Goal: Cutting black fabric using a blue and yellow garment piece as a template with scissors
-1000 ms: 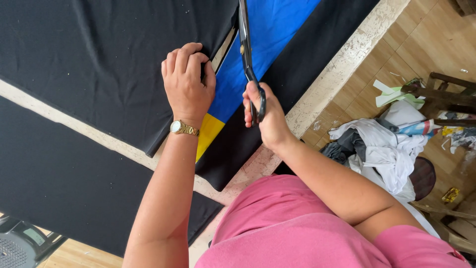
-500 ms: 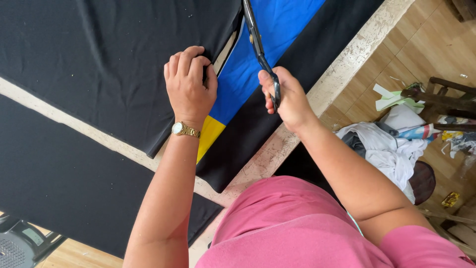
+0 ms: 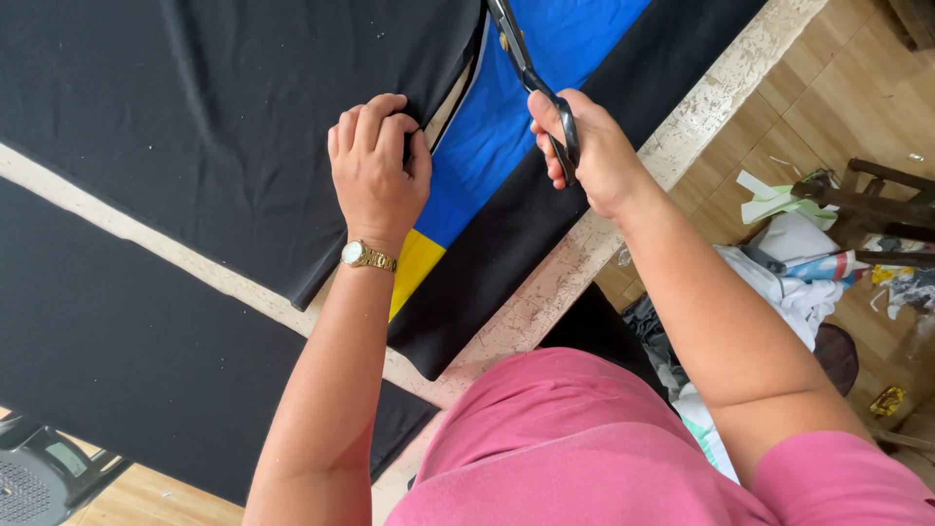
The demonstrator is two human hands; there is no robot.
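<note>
A: What are the two hands doing?

B: Seen from above, the left hand (image 3: pixel 378 170) presses down on the edge of a large black cloth (image 3: pixel 214 117), its fingers curled and bunched against the fabric; a gold wristwatch (image 3: pixel 367 256) sits on that wrist; the right hand (image 3: pixel 589 151) grasps the dark handles of a pair of scissors (image 3: pixel 531 78), fingers through the loops.

A: Where do the scissors lie?

B: The blades point away from the person, up toward the top edge of the view, over a blue cloth (image 3: pixel 526 117) just beside the black cloth's edge; whether the blades are parted or closed I cannot tell.

A: What is under the cloths?

B: A pale worktable (image 3: pixel 623 219) with a worn, speckled edge; the blue cloth has a yellow patch (image 3: pixel 417 268) at its near end, by the left wrist; a second black strip (image 3: pixel 506 253) lies between the blue cloth and the table edge.

A: And around the table?

B: The person wears a pink shirt (image 3: pixel 584 448); to the right, on a wooden floor (image 3: pixel 828 107), lies a heap of white and mixed fabric scraps (image 3: pixel 794 263); a dark fan-like object (image 3: pixel 39 477) shows at the lower left corner.
</note>
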